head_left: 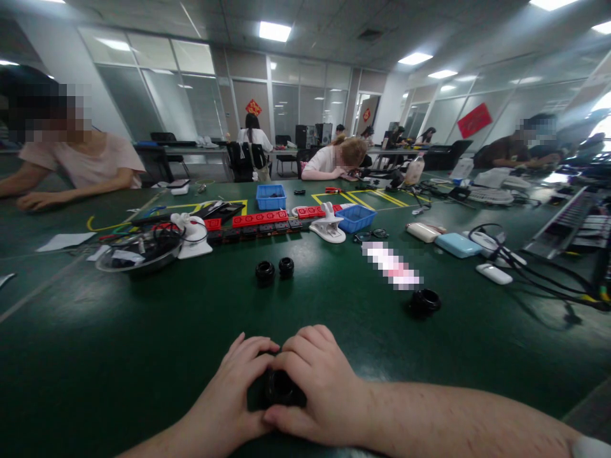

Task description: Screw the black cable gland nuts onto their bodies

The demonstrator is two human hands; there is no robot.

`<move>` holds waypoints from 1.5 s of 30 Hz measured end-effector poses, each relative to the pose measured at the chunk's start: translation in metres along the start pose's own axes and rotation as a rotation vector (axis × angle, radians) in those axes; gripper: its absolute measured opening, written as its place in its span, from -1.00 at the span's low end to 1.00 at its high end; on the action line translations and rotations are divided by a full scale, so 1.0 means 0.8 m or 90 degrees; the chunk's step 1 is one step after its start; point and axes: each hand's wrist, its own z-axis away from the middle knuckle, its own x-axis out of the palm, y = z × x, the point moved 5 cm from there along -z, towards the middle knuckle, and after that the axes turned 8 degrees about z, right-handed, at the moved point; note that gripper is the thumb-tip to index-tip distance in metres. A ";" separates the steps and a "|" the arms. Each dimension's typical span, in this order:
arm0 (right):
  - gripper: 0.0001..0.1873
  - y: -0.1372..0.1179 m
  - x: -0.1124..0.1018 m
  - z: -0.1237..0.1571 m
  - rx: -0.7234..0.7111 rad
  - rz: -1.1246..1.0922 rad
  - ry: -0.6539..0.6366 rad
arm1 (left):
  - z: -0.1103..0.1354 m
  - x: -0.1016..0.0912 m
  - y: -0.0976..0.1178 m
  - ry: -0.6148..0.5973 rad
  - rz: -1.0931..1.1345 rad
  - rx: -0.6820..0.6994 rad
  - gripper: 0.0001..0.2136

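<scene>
Four black ring-shaped pieces on the green bench, one between two hands

One black piece sits at the near edge of the bench, between the two hands. The fingers of the right hand curl over it and grip it; those of the left hand form a wide curve around its other side, and whether they grip cannot be told. Three more lie farther off: a black ring near a smaller ring, and a third ring well apart to the right. Beyond stand two blue baskets and one pair of glasses.
</scene>
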 end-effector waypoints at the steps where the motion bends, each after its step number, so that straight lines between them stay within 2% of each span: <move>1: -0.58 0.000 0.000 0.000 -0.005 -0.004 -0.004 | 0.000 -0.001 0.001 -0.001 0.001 -0.002 -0.58; 6: -0.70 -0.008 -0.003 -0.001 -0.054 -0.039 -0.023 | 0.000 -0.003 0.005 0.000 0.007 -0.008 -0.57; 11: -0.70 -0.014 -0.007 -0.002 -0.102 -0.067 -0.021 | 0.000 -0.002 0.003 0.002 -0.002 -0.015 -0.55; 16: -0.76 -0.016 -0.006 0.002 -0.156 -0.052 -0.019 | -0.001 -0.004 0.006 0.000 0.002 -0.008 -0.61; 22: -0.89 -0.017 0.001 0.013 -0.205 -0.065 0.021 | 0.000 -0.005 0.007 -0.015 0.008 -0.013 -0.64; 26: -0.81 -0.017 0.012 0.019 -0.228 -0.042 -0.006 | 0.000 -0.007 0.008 0.000 0.003 -0.007 -0.66; 30: -0.82 -0.019 -0.005 0.020 -0.246 -0.097 0.102 | -0.002 -0.007 0.008 -0.001 -0.007 -0.008 -0.66; 33: -0.83 -0.018 -0.021 0.013 -0.190 -0.088 0.149 | -0.002 -0.005 0.005 -0.019 -0.007 -0.012 -0.64; 39: -0.46 -0.002 -0.019 -0.001 0.024 -0.068 0.045 | -0.001 -0.002 0.001 -0.037 0.017 -0.007 -0.49; 42: -0.58 0.003 -0.009 0.000 0.072 -0.047 -0.001 | -0.001 -0.003 0.003 -0.024 0.019 -0.014 -0.58; 45: -0.69 0.004 -0.002 0.001 0.076 -0.023 -0.019 | -0.001 -0.005 0.006 -0.014 0.014 -0.016 -0.62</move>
